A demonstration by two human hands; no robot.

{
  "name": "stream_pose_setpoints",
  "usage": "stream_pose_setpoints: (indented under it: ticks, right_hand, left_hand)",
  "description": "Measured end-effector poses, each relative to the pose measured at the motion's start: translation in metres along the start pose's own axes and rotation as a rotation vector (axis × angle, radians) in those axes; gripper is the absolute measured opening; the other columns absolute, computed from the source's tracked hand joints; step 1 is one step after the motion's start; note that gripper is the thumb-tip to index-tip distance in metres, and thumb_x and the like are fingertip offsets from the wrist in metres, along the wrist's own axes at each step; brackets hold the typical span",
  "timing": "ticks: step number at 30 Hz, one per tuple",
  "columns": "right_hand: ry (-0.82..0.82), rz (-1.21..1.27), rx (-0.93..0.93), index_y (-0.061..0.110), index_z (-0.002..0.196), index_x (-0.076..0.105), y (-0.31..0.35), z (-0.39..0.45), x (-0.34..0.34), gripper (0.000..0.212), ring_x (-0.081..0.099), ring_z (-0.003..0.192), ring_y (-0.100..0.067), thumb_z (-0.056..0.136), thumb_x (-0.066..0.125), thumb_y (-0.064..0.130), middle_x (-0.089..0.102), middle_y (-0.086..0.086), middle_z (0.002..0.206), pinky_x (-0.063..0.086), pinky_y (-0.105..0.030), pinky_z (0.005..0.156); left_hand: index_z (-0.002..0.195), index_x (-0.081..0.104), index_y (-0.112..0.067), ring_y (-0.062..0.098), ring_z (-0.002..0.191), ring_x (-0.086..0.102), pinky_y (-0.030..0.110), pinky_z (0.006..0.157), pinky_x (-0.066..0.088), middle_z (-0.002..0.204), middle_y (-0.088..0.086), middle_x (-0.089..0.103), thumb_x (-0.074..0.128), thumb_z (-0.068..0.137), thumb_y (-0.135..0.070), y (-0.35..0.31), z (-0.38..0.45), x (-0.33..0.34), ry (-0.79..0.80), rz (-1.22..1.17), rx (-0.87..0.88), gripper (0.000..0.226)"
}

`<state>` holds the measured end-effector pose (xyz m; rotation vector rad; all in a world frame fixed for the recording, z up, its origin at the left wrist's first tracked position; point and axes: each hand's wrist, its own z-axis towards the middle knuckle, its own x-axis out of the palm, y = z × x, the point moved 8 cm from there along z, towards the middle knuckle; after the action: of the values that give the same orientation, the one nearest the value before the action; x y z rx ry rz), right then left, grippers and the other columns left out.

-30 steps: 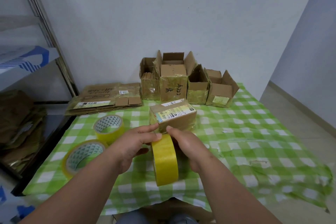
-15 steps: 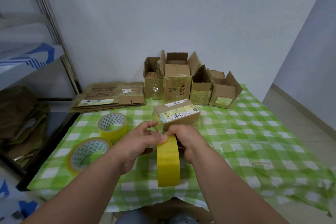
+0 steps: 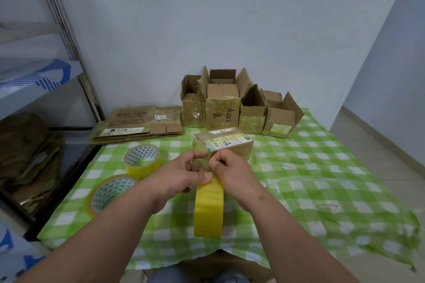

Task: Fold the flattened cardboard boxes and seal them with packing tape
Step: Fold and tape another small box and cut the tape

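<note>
A yellow tape roll (image 3: pixel 208 209) stands on edge above the near part of the table, between my two hands. My left hand (image 3: pixel 181 177) grips the roll's top, thumb on its rim. My right hand (image 3: pixel 232 169) has its fingers curled, pinching at the tape's end near the top of the roll. Just behind the hands sits a small closed cardboard box (image 3: pixel 224 145) with a label on top. A stack of flattened cardboard boxes (image 3: pixel 138 125) lies at the back left.
Two more yellow tape rolls (image 3: pixel 142 159) (image 3: pixel 108 193) lie flat on the left of the green checked tablecloth (image 3: pixel 322 179). Several folded open boxes (image 3: pixel 220 108) stand against the wall. A metal shelf (image 3: pixel 41 80) holding cardboard stands on the left.
Both hands drew closer together at the top of the roll; my right hand's fingers curled into a pinch at the tape end. The roll stays upright in place.
</note>
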<state>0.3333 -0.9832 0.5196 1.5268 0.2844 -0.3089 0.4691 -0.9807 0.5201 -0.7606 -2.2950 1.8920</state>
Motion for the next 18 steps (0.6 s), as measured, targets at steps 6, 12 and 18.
stream_pose_setpoints:
  ticks: [6,12,18]
  right_hand:
    - [0.079,0.014,0.018,0.024,0.079,0.055,0.003,-0.003,0.004,0.022,0.052,0.074,-0.011,0.1,0.049,0.019,0.06,0.006,0.08,0.042,-0.031,0.071]
    - [0.056,0.048,0.043,0.023,0.079,0.057,0.002,-0.004,0.005,0.021,0.054,0.077,-0.014,0.098,0.052,0.017,0.068,0.001,0.084,0.042,-0.031,0.07]
    - [0.096,0.178,0.034,0.023,0.075,0.059,0.001,-0.006,0.008,0.026,0.061,0.08,-0.011,0.098,0.054,0.011,0.071,0.008,0.077,0.047,-0.033,0.081]
  left_hand:
    - [0.134,0.049,-0.056,-0.007,0.09,0.062,0.014,0.077,0.044,0.107,-0.01,0.065,0.059,0.097,-0.032,-0.019,0.0,-0.004,0.02,0.176,0.096,0.045]
    - [0.11,0.071,-0.028,-0.014,0.063,0.06,0.002,0.056,0.041,0.091,-0.013,0.068,0.049,0.1,-0.007,-0.026,0.021,-0.008,-0.147,0.311,0.121,0.032]
    - [0.11,0.072,-0.041,0.017,0.095,0.066,0.034,0.087,0.054,0.1,-0.008,0.072,0.058,0.095,-0.012,-0.021,0.031,-0.011,-0.22,0.612,0.166,0.035]
